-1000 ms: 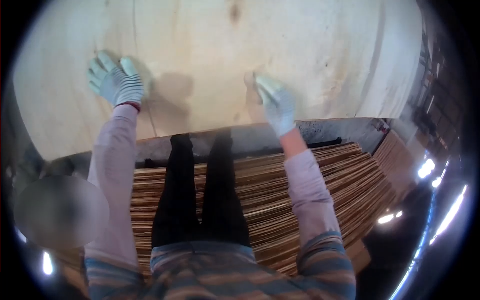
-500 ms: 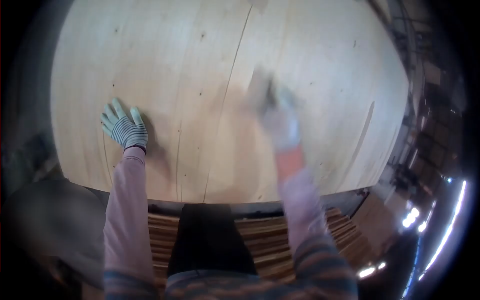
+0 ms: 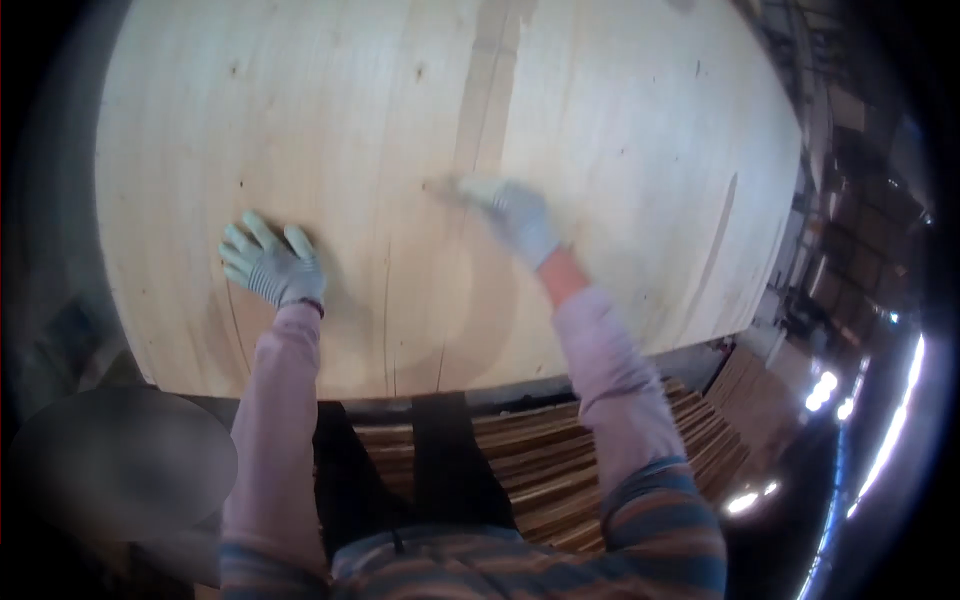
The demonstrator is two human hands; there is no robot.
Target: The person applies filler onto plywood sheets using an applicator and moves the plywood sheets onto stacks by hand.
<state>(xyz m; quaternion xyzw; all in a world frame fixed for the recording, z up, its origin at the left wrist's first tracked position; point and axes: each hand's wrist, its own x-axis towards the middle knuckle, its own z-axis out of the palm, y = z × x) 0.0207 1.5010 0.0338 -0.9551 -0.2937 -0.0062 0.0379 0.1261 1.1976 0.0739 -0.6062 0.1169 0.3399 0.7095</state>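
A large pale plywood sheet (image 3: 330, 120) lies in front of me, with thin cracks and small dark knots in it. My left hand (image 3: 272, 264), in a striped whitish glove, rests flat on its left part with the fingers spread. My gloved right hand (image 3: 515, 218) is closed near the middle, around a putty knife (image 3: 441, 188) that is blurred and mostly hidden by the fingers. Just beyond that hand, a tan strip of filler (image 3: 487, 95) runs along the long crack towards the far edge. Another, narrower tan streak (image 3: 716, 240) marks the sheet's right side.
Below the sheet's near edge, stacked wooden sheets (image 3: 545, 465) show their layered edges. A grey rounded surface (image 3: 125, 465) stands at the lower left. Brown panels (image 3: 745, 405) and bright reflections are at the right. My legs are close to the stack.
The tan strip now covers the far part of the long crack, which was bare before. My right hand has moved left and turned. My left hand looks slightly lower and further right in view.
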